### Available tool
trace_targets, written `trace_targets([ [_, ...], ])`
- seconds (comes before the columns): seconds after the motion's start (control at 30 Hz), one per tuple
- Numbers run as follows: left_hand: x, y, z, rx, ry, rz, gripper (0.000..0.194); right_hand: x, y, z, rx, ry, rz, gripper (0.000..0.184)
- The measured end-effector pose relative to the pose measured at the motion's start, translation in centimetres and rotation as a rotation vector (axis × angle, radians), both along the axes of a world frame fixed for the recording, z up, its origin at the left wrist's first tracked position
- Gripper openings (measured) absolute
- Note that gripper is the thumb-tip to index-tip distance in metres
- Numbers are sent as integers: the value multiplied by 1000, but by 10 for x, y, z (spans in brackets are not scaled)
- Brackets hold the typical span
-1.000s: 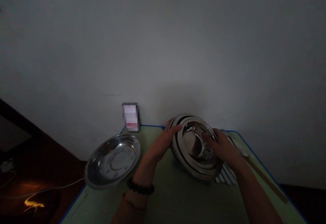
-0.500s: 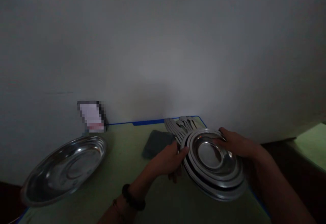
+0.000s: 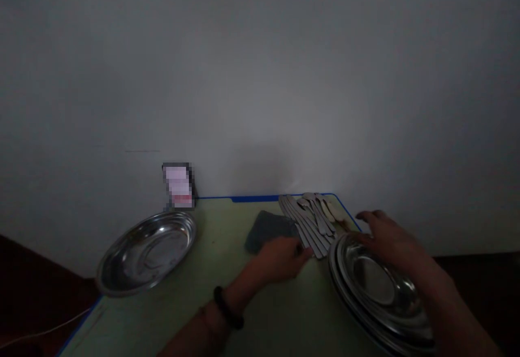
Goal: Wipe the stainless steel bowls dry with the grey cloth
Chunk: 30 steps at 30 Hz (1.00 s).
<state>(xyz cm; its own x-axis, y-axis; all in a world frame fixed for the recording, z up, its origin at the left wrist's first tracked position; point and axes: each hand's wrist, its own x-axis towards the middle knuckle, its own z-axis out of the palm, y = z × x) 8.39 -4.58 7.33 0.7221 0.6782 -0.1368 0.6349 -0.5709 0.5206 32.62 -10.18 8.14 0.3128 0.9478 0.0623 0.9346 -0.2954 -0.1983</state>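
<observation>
A stack of shiny metal dishes (image 3: 343, 278) sits at the right side of the table, tilted a little in view. My right hand (image 3: 390, 240) is over its far rim, fingers apart; whether it touches the rim is hard to tell. Left of the stack, my left hand (image 3: 280, 259) is low over the table, loosely bent, thumb apart, with nothing visible in it. Just beyond its fingertips lies metal cutlery (image 3: 306, 224), several pieces side by side with spoons among them. A dark grey-green cloth (image 3: 266, 227) lies partly behind my left hand.
A wide metal basin (image 3: 146, 254) stands at the table's left edge. Behind it a blurred phone-like device (image 3: 179, 183) leans on the grey wall (image 3: 260, 75). The pale green table (image 3: 227, 238) has a blue edge. A thin white cable (image 3: 49, 330) hangs at lower left.
The dish stack has gone right and down, away from the cutlery, which shows more fully now. My left hand has come off the stack's rim. The view has shifted slightly.
</observation>
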Motion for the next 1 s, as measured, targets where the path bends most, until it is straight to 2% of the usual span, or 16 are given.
trace_targets([
  [0.1,-46,20,14,160,59,153,40,-66,11,16,50,83,236,38],
  [0.23,-106,40,25,279,197,347,40,-135,36,23,-48,105,371,39],
  [0.37,-154,52,34,370,272,551,39,-172,67,6,-225,114,450,37],
  [0.47,-176,58,36,318,355,623,42,-188,86,-14,-361,82,454,37],
  [0.6,-184,61,29,178,456,558,31,-197,97,-35,-386,60,450,58],
  [0.7,-179,61,27,161,500,508,26,-196,100,-41,-392,84,490,49],
  [0.87,-173,54,42,198,513,534,28,-190,102,-33,-385,106,530,31],
  [1.0,-177,48,59,236,469,553,25,-187,98,-19,-325,136,542,31],
])
